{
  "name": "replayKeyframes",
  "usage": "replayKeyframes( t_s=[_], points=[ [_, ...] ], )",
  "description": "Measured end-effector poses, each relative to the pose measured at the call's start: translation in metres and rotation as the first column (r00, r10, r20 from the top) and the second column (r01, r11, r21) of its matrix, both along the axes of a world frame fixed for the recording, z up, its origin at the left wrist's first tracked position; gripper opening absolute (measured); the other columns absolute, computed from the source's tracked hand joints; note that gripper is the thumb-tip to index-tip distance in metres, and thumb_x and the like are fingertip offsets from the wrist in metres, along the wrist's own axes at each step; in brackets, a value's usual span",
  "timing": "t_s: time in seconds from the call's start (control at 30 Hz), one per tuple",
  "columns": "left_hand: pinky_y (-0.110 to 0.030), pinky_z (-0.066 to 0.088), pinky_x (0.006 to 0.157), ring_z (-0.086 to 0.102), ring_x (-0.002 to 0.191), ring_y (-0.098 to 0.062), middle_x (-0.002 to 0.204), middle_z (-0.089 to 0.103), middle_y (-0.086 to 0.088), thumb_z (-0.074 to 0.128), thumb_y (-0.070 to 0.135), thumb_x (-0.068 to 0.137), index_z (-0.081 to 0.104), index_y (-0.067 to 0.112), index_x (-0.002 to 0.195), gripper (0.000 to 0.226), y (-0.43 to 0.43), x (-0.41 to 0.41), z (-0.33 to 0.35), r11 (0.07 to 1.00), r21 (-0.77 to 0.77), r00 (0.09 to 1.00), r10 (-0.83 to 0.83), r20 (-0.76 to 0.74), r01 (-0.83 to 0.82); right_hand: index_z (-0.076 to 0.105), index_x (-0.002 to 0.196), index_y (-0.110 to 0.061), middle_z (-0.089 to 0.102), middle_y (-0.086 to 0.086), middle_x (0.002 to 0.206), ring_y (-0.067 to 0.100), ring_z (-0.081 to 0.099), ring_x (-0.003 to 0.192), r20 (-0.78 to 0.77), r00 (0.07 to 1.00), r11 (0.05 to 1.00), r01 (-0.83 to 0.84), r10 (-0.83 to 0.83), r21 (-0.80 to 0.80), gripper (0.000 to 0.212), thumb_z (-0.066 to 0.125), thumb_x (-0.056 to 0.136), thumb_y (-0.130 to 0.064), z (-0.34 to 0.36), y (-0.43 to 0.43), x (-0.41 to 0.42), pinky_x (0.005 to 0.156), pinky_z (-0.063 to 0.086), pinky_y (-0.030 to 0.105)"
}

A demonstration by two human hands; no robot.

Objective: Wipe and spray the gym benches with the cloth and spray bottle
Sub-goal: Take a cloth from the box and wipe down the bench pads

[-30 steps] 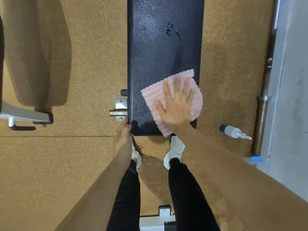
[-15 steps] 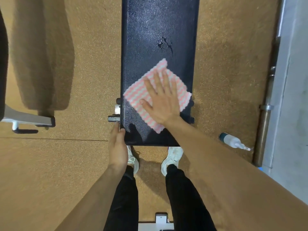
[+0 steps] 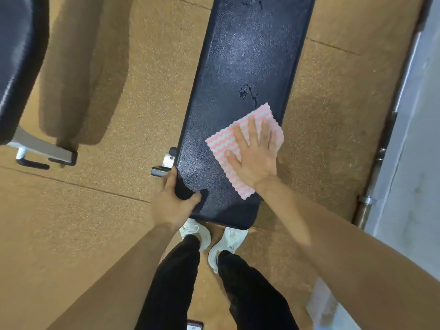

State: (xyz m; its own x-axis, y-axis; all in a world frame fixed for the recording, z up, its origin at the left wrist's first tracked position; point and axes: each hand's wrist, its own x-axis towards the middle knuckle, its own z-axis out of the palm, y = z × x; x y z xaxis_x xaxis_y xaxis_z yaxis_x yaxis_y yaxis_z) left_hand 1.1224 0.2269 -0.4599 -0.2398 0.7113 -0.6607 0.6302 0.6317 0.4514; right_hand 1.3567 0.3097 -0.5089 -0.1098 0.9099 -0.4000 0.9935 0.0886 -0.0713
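Note:
A black padded gym bench point(image 3: 240, 67) runs away from me across the middle of the head view. A pink-and-white striped cloth point(image 3: 222, 144) lies flat on its near right part. My right hand point(image 3: 256, 156) presses on the cloth with straight, spread fingers. My left hand point(image 3: 172, 201) grips the bench's near left corner, thumb on top of the pad and fingers round the edge. A wet patch point(image 3: 247, 91) sits on the pad just beyond the cloth. The spray bottle is out of sight.
Brown speckled rubber floor point(image 3: 107, 210) surrounds the bench. A second dark bench point(image 3: 16, 55) on a grey frame stands at the left. A steel barbell point(image 3: 378, 167) lies along the grey wall at the right. My white shoes point(image 3: 228, 241) stand at the bench's near end.
My right hand slid the cloth from the pad's left-middle over to its right edge. My left hand moved up from beside the corner and took hold of it. The spray bottle left the view.

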Motion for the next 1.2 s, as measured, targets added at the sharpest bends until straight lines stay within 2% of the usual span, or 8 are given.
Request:
replayKeyframes(
  t_s=[0.13, 0.27, 0.4, 0.63, 0.7, 0.83, 1.07, 1.2],
  points=[
    [-0.043, 0.052, 0.102, 0.048, 0.136, -0.024, 0.149, 0.045, 0.001, 0.082, 0.059, 0.07, 0.029, 0.03, 0.16, 0.109, -0.002, 0.004, -0.004, 0.993, 0.05, 0.984, -0.096, -0.15, 0.104, 0.003, 0.162, -0.037, -0.006, 0.007, 0.172, 0.046, -0.01, 0.154, -0.046, 0.985, 0.986, -0.164, 0.165, 0.025, 0.076, 0.015, 0.097, -0.075, 0.0, 0.047, -0.038, 0.121, -0.006, 0.063],
    [-0.039, 0.05, 0.103, 0.05, 0.136, -0.021, 0.151, 0.044, 0.002, 0.086, 0.054, 0.069, 0.033, 0.028, 0.159, 0.108, -0.004, 0.009, -0.004, 0.994, 0.099, 0.991, -0.025, -0.133, 0.039, 0.009, 0.162, -0.038, 0.004, 0.006, 0.172, 0.044, 0.0, 0.156, -0.033, 0.946, 0.943, -0.318, 0.323, 0.097, 0.077, 0.018, 0.097, -0.076, -0.003, 0.085, -0.066, 0.124, 0.002, 0.062],
    [-0.04, 0.046, 0.105, 0.044, 0.138, -0.02, 0.152, 0.042, 0.004, 0.084, 0.059, 0.067, 0.031, 0.03, 0.159, 0.11, -0.003, 0.015, -0.001, 0.995, 0.095, 0.987, 0.008, -0.159, 0.008, 0.007, 0.163, -0.035, -0.001, 0.007, 0.172, 0.041, -0.004, 0.156, -0.026, 0.939, 0.938, -0.342, 0.344, 0.055, 0.077, 0.018, 0.097, -0.075, 0.0, 0.087, -0.064, 0.124, 0.002, 0.062],
    [-0.052, 0.044, 0.106, 0.04, 0.14, -0.028, 0.156, 0.039, 0.001, 0.084, 0.068, 0.057, 0.024, 0.028, 0.16, 0.126, 0.001, 0.039, 0.01, 1.0, 0.013, 0.959, 0.017, -0.283, -0.013, 0.013, 0.162, -0.036, 0.002, 0.011, 0.171, 0.039, -0.003, 0.157, -0.076, 0.941, 0.944, -0.33, 0.33, 0.022, 0.073, 0.031, 0.1, -0.07, -0.002, 0.014, 0.007, 0.125, 0.002, 0.06],
    [-0.051, 0.04, 0.111, 0.037, 0.142, -0.029, 0.157, 0.037, -0.001, 0.088, 0.065, 0.055, 0.022, 0.026, 0.16, 0.129, 0.004, 0.046, 0.013, 0.999, -0.004, 0.953, 0.034, -0.3, -0.037, 0.013, 0.162, -0.033, 0.004, 0.013, 0.171, 0.041, -0.006, 0.155, -0.029, 0.911, 0.911, -0.411, 0.411, -0.011, 0.075, 0.032, 0.1, -0.069, -0.001, -0.001, 0.028, 0.123, 0.001, 0.063],
    [-0.05, 0.034, 0.118, 0.032, 0.146, -0.031, 0.162, 0.031, -0.002, 0.093, 0.056, 0.056, 0.019, 0.024, 0.161, 0.133, 0.008, 0.054, 0.014, 0.996, -0.006, 0.952, 0.082, -0.295, -0.088, 0.014, 0.162, -0.033, 0.003, 0.012, 0.171, 0.039, -0.014, 0.155, -0.064, 0.841, 0.841, -0.54, 0.537, -0.043, 0.075, 0.033, 0.099, -0.069, 0.0, -0.008, 0.049, 0.121, -0.014, 0.059],
    [-0.057, 0.032, 0.118, 0.016, 0.153, -0.036, 0.171, 0.01, 0.004, 0.086, 0.065, 0.063, 0.008, 0.031, 0.163, 0.132, 0.008, 0.087, 0.026, 0.978, -0.14, 0.904, 0.084, -0.419, -0.156, 0.006, 0.163, -0.034, -0.004, 0.008, 0.172, 0.038, -0.008, 0.157, -0.089, 0.681, 0.685, -0.728, 0.727, 0.025, 0.077, 0.017, 0.098, -0.074, 0.002, 0.073, 0.022, 0.124, -0.002, 0.062],
    [-0.057, 0.025, 0.121, 0.003, 0.154, -0.045, 0.172, -0.006, 0.002, 0.083, 0.075, 0.057, 0.004, 0.031, 0.163, 0.14, 0.009, 0.105, 0.021, 0.965, -0.181, 0.905, 0.099, -0.414, -0.189, 0.005, 0.163, -0.035, -0.002, 0.007, 0.172, 0.036, -0.006, 0.157, -0.057, 0.653, 0.655, -0.749, 0.755, 0.102, 0.078, 0.01, 0.097, -0.076, -0.002, 0.145, -0.009, 0.124, -0.001, 0.061]
  ],
)
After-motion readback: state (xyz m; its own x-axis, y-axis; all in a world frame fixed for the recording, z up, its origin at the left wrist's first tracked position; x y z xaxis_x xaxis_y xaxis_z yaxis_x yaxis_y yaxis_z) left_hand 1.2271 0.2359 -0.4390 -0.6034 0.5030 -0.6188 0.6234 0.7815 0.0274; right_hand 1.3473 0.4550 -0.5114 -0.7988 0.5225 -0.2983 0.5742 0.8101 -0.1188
